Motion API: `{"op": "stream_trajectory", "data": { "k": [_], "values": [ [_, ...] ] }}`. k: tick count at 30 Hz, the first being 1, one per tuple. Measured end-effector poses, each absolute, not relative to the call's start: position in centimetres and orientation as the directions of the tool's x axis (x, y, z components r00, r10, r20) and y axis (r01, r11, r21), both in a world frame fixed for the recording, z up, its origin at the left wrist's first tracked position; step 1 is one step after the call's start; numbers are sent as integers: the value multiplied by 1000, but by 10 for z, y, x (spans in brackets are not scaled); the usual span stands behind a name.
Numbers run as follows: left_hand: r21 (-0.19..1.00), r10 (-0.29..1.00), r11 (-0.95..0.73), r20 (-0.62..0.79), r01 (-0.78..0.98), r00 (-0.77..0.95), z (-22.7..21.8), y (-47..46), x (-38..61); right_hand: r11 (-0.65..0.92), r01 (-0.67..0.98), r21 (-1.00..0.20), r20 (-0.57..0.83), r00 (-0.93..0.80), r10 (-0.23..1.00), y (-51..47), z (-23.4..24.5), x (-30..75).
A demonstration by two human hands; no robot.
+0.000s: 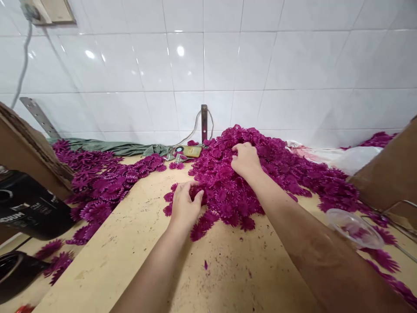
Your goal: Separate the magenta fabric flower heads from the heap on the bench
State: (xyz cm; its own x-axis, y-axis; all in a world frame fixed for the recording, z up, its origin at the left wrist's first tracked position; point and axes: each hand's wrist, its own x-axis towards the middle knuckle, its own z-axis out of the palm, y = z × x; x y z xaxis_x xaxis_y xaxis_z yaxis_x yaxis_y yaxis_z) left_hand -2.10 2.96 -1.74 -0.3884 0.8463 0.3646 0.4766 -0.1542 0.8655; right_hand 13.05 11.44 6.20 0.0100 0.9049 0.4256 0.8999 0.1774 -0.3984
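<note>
A big heap of magenta artificial flower pieces, with thin toothed petals, lies on the worktop against the wall. At the heap's lower left edge is my left hand. Its thumb and fingers curl around a small bunch of magenta flower pieces, which the fingers partly cover. Higher up, near the top of the heap, my right hand has bent fingers closed on a flower piece; the fingertips are partly hidden among the petals. A few loose flower pieces lie just beside my left hand.
More magenta flower pieces spread along the left side. A phone lies at the back by a metal bracket. Black containers stand left; a clear plastic tub lies right. Cardboard flanks the right side.
</note>
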Motion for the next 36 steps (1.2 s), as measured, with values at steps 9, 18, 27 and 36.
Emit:
{"op": "stream_trajectory", "data": {
  "k": [9, 18, 27, 36],
  "values": [
    [546, 914, -156, 395, 823, -89, -16, 14, -10, 634, 750, -189, 97, -628, 772, 152, 54, -15],
    [780, 926, -124, 313, 614, -211, -38, 33, -3, 728, 667, -159, 49, -731, 681, 200, 24, -100],
    [811, 931, -114, 289, 574, -224, -37, 37, -3, 740, 652, -168, 122, -731, 672, 194, 18, -106],
    [622, 924, -122, 356, 773, -141, -33, 31, -8, 696, 677, -241, 176, -674, 717, 187, 38, -86]
  ]
}}
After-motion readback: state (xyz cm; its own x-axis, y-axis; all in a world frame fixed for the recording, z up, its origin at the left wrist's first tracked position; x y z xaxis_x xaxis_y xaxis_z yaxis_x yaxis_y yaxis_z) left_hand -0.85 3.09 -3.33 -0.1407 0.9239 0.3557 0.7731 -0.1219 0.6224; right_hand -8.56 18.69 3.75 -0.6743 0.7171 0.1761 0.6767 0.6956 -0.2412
